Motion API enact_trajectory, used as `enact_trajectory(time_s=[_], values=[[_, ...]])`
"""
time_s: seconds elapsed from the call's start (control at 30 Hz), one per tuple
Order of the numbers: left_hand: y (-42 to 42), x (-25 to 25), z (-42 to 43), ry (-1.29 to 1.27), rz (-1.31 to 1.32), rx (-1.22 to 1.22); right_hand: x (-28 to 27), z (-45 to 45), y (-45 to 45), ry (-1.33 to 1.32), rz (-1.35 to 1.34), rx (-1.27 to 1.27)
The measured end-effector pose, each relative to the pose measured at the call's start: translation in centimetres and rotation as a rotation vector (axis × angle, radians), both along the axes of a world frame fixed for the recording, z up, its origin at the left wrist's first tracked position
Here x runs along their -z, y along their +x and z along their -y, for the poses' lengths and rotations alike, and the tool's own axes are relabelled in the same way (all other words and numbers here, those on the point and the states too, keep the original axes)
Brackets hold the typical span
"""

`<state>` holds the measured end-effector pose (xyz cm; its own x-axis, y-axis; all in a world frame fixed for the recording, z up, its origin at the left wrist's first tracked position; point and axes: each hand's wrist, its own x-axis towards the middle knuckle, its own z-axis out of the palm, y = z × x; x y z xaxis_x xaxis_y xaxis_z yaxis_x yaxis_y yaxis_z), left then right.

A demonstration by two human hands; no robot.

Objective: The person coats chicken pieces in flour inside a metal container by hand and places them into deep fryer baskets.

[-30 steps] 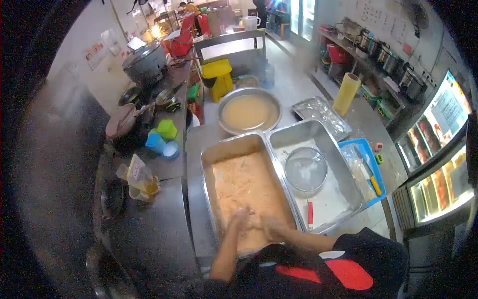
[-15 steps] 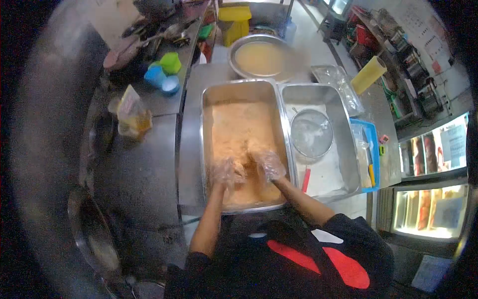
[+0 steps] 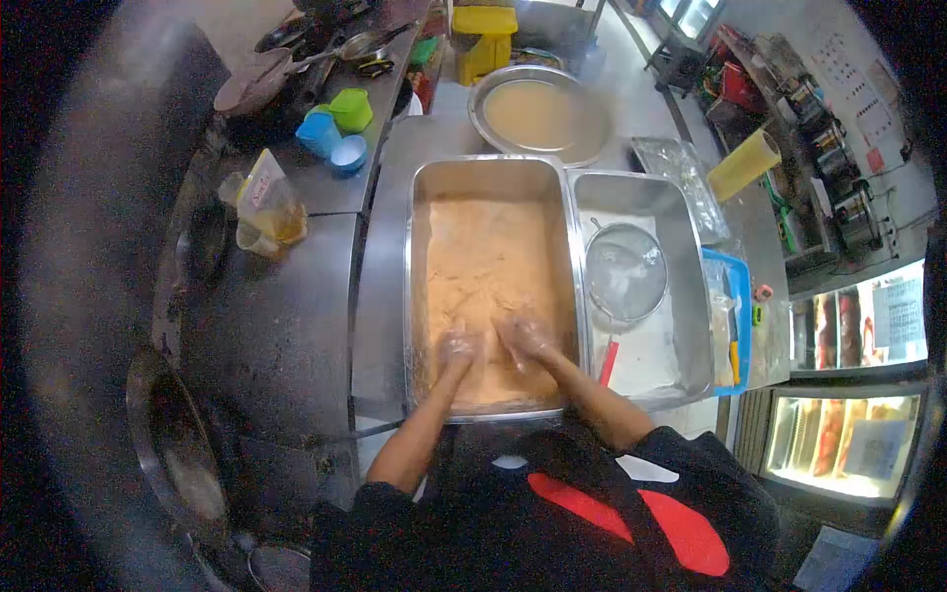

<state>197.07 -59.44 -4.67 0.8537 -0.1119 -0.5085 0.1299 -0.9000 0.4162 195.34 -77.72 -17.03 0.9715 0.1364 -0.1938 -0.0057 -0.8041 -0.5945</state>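
Observation:
A deep steel tray (image 3: 570, 237) holds an orange-tan powder (image 3: 483, 247). Both my hands wear clear plastic gloves and rest in the powder near the tray's front end. My left hand (image 3: 460, 347) is at the left, its fingers partly sunk in or hidden by the powder. To its right, my right hand (image 3: 528, 340) touches the powder with its fingers pointing inward; whether anything is between them is too blurred to tell. Beside this tray, a second steel tray (image 3: 698, 296) contains white powder, a round sieve (image 3: 626, 272) and a red handle (image 3: 609, 363).
Behind the trays sits a round steel basin (image 3: 543, 113) of cloudy liquid. A blue tray (image 3: 742, 326) with a yellow-handled knife (image 3: 734, 361) is at the right. Blue cups (image 3: 347, 154) and a jug with a pouch (image 3: 268, 212) stand on the left counter. A wok (image 3: 182, 444) is lower left.
The view has tilted downward and the trays sit higher in it. My hands, close together a second ago, are now slightly apart in the powder, which looks smoother than half a second ago.

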Motion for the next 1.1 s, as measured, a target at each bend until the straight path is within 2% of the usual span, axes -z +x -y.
enact_trajectory(time_s=[0.13,0.23,0.3,0.4,0.47,0.5,0.53,0.6,0.63,0.67,0.73,0.77,0.83,0.87,0.93,0.97,1.0,1.07,1.1], values=[[-0.4,-1.3,-2.5,-0.192,0.129,0.141,-4.6,2.8,2.7,-0.199,0.034,0.120],[-1.2,9.2,-3.4,0.250,0.149,0.248,-6.3,2.5,5.6,-0.266,-0.072,0.128],[0.7,1.5,-2.7,0.222,0.055,0.465,-7.8,1.4,6.4,-0.263,-0.206,0.051],[0.0,1.8,-3.2,0.110,0.085,0.318,-15.9,-1.0,6.0,-0.252,-0.496,-0.111],[-0.8,2.1,-3.4,0.035,0.104,0.234,-21.3,-2.3,4.6,-0.212,-0.607,-0.123],[-0.9,1.7,-3.6,-0.001,0.120,0.193,-19.7,-2.1,3.1,-0.084,-0.485,0.001],[-0.6,1.0,-3.4,0.010,0.027,0.115,-18.3,-1.9,1.6,0.048,-0.354,0.101],[-0.5,-3.5,-3.1,0.033,-0.144,-0.020,-10.0,-0.3,0.3,0.230,-0.148,0.193],[-0.4,-6.1,-3.1,0.002,-0.125,0.011,-6.0,0.8,0.6,0.277,-0.088,0.176],[-0.5,-8.8,-3.2,-0.027,-0.107,0.042,-7.0,1.2,0.9,0.289,-0.142,0.208],[-0.8,-8.3,-3.9,-0.048,0.046,0.072,-11.4,1.7,1.0,0.318,-0.252,0.264],[-1.1,-4.3,-5.1,-0.040,0.174,0.068,-14.0,2.0,0.3,0.338,-0.034,0.247],[1.2,1.4,-5.2,-0.189,0.284,-0.098,-18.1,2.6,-0.8,0.368,0.395,0.204],[2.0,3.8,-4.7,-0.345,0.254,-0.256,-17.7,1.6,-0.2,0.219,0.333,0.374],[0.3,4.9,-4.3,-0.475,0.277,-0.271,-17.2,-0.9,-1.3,-0.011,0.517,0.322],[0.0,3.9,-4.0,-0.452,0.338,-0.124,-16.9,-2.1,-2.2,-0.125,0.596,0.288],[-0.2,2.6,-3.4,-0.432,0.391,0.023,-16.9,-2.8,-2.0,0.039,0.513,0.199],[-0.4,-0.4,-2.6,-0.390,0.326,0.072,-18.2,-0.9,-1.5,0.191,0.207,0.326],[-0.3,-2.7,-2.3,-0.369,0.270,0.053,-15.8,-0.4,-1.5,0.261,0.231,0.352]])
